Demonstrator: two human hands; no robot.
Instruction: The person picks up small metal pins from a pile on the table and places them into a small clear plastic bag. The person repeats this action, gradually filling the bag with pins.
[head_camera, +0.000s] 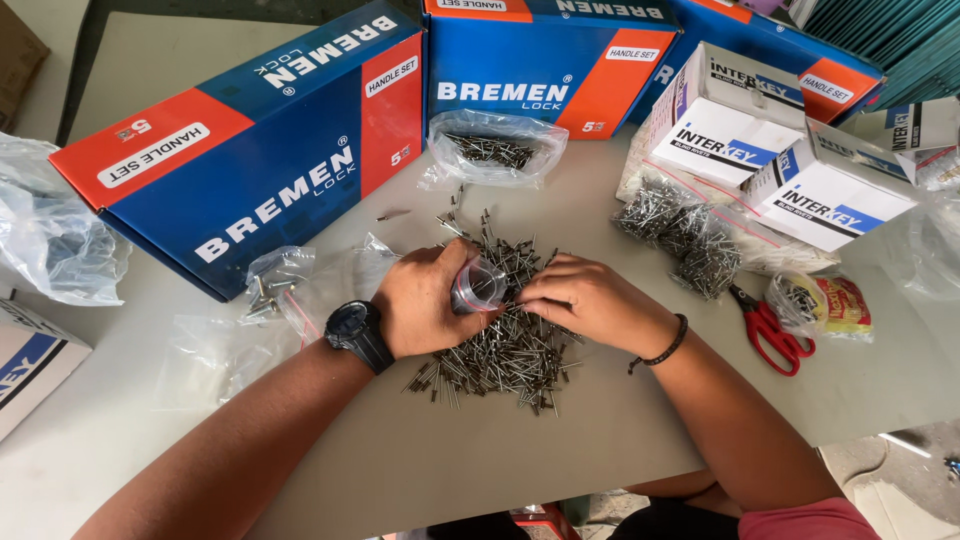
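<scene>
- At the middle of the grey table (620, 440), a loose heap of small metal rivets (500, 350), spread between both hands.
- Left hand (425, 300), black watch (355, 330) on the wrist, curled around a small clear plastic bag (478, 287), mouth of the bag turned right toward the heap.
- Right hand (585, 300), fingers narrowed and pinching rivets just beside the bag's mouth.
- Far behind the heap, another open clear bag with rivets (492, 150), leaning at blue and orange boxes (260, 160).
- To the right, a packed rivet bag (680, 235), white boxes (810, 185), red scissors (772, 330).
</scene>
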